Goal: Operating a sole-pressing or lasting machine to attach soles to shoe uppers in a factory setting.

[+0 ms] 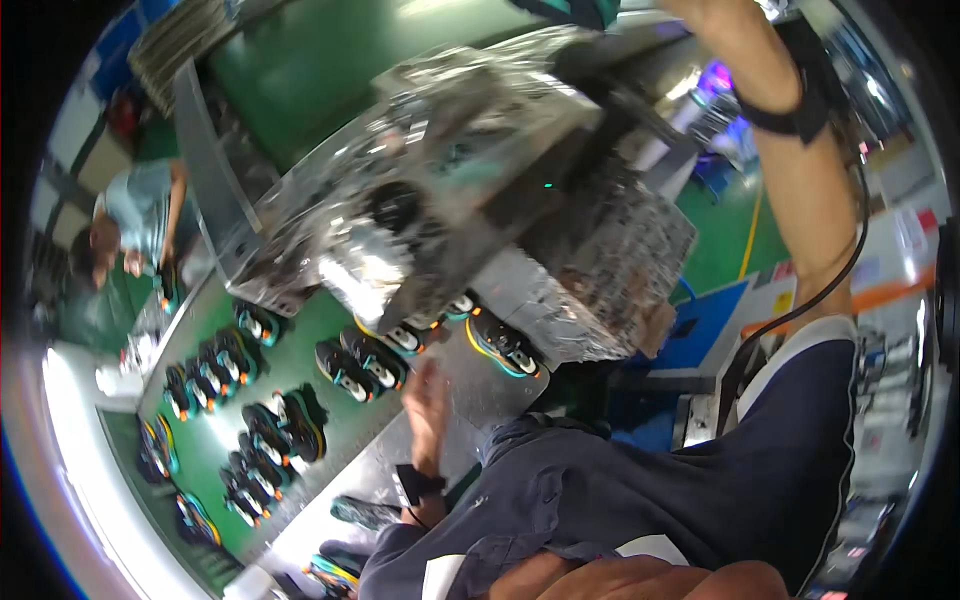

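My left hand (428, 398) hovers low over the table's metal edge, fingers loosely stretched and blurred, with nothing visible in them. Just left of it, a pair of dark sneakers (372, 362) with white and orange parts stands on the green surface. To its right lies another dark sneaker (503, 345) with a yellow and teal sole. My right arm (812, 200) is raised high at the upper right. The right hand (700, 12) is cut off by the top edge, so its fingers are hidden. Near it is a dark and teal object (575, 10), also cut off.
A large foil-wrapped machine (470, 170) stands over the green conveyor (345, 430). Several sneakers (285, 425) are lined up on the conveyor. Another person (140, 215) works at the far left, holding a shoe. A black cable (800, 310) hangs beside my right arm.
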